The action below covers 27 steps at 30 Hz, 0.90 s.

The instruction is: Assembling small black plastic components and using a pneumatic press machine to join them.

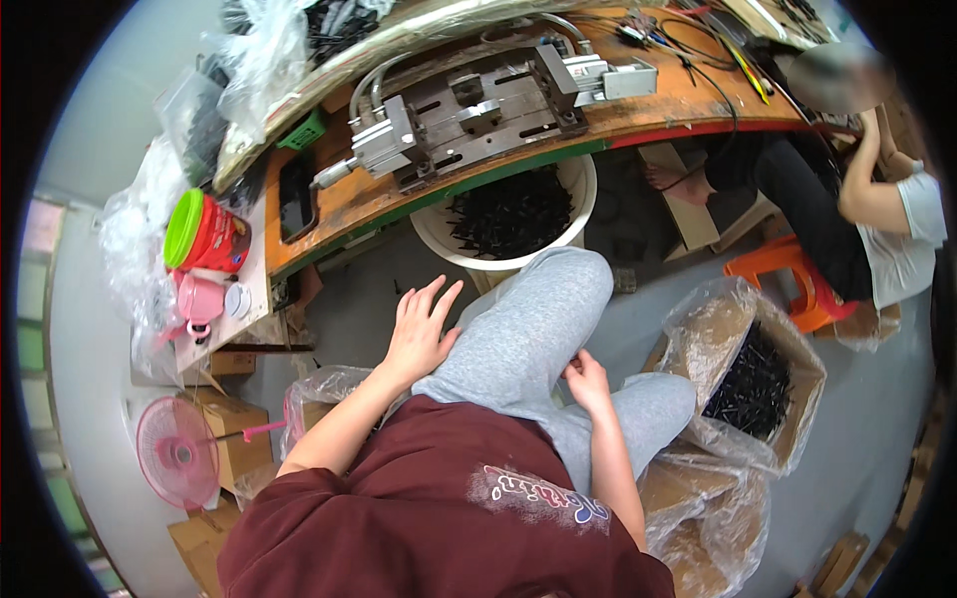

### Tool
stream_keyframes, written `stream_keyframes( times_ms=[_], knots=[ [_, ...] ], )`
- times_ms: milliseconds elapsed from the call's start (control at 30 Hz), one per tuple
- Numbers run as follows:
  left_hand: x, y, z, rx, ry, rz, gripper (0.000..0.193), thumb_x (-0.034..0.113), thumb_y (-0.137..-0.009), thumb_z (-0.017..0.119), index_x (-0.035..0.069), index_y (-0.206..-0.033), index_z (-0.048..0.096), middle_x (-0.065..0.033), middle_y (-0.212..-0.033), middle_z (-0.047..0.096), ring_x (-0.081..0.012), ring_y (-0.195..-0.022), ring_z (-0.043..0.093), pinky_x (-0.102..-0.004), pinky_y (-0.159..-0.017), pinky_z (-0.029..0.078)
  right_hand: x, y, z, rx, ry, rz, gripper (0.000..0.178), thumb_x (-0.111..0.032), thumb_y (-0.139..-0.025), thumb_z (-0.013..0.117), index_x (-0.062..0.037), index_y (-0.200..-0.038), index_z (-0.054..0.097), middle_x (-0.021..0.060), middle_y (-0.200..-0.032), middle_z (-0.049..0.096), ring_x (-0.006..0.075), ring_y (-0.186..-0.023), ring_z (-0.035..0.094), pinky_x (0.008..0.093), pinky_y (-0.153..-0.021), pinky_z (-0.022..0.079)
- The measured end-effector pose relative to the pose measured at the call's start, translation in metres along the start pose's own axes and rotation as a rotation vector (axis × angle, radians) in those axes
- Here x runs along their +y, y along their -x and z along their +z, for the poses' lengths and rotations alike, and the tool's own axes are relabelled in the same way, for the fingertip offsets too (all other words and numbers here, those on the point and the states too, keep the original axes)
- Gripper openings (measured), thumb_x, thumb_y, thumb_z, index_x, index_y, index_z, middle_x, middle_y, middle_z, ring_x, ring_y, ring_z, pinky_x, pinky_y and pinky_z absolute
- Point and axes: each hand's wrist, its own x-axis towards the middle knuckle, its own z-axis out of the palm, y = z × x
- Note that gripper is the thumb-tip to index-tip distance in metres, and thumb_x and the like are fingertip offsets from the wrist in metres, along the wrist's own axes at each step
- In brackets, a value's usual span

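My left hand (423,331) hovers by my left thigh with its fingers spread, and it holds nothing. Between my thighs, my right hand (586,381) rests against the grey trousers with its fingers curled in; whether anything is in them is hidden. In front of me a white tub (430,235) full of small black parts (513,209) stands under the bench edge. On the bench above it sits a metal clamping fixture (482,118) with a cylinder at each end. Neither hand touches the tub or the fixture.
A plastic-lined carton (703,344) of black parts stands at my right. Beyond it a co-worker (882,214) sits on an orange stool (788,279). At left are a red tub with a green lid (206,234), a phone (297,199) and a pink fan (177,453).
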Motion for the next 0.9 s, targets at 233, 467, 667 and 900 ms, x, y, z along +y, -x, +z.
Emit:
stream_keyframes(
  times_ms=[233,467,667,900],
  knots=[
    [0.024,0.038,-0.021,0.231,0.230,-0.346,0.074,0.015,-0.084,0.075,0.012,-0.150,0.041,-0.0163,-0.150,0.039,-0.0360,-0.137,0.042,-0.0484,-0.114,0.034,-0.029,0.004,0.015,-0.187,0.387,-0.168,0.032,-0.018,-0.086,0.060,0.0028,-0.111,0.063,0.0261,-0.110,0.069,0.0395,-0.105,0.067,0.0464,-0.095,0.052],
    [0.042,0.084,-0.017,0.242,0.378,-0.463,0.068,0.012,-0.086,0.073,0.011,-0.148,0.044,-0.0143,-0.149,0.039,-0.0315,-0.127,0.054,-0.0457,-0.105,0.044,-0.037,-0.005,0.029,-0.463,0.669,-0.239,0.045,-0.021,-0.084,0.064,-0.0035,-0.125,0.061,0.0194,-0.133,0.059,0.0375,-0.127,0.054,0.0463,-0.104,0.046],
    [0.033,0.075,-0.005,0.255,0.499,-0.446,0.062,0.009,-0.087,0.071,0.009,-0.145,0.048,-0.0127,-0.147,0.041,-0.0249,-0.111,0.062,-0.0422,-0.100,0.048,-0.018,-0.016,0.038,-0.613,0.764,-0.303,0.060,-0.023,-0.081,0.070,-0.0158,-0.139,0.053,0.0126,-0.144,0.053,0.0338,-0.132,0.051,0.0483,-0.107,0.044],
    [-0.004,0.083,0.009,0.295,0.493,-0.380,0.060,0.010,-0.086,0.071,0.009,-0.143,0.050,-0.0142,-0.142,0.049,-0.0320,-0.121,0.056,-0.0433,-0.105,0.043,-0.013,-0.027,0.063,-0.650,0.848,-0.094,0.089,-0.023,-0.076,0.074,-0.0155,-0.154,0.033,0.0132,-0.155,0.042,0.0347,-0.137,0.047,0.0451,-0.112,0.042]
  ],
)
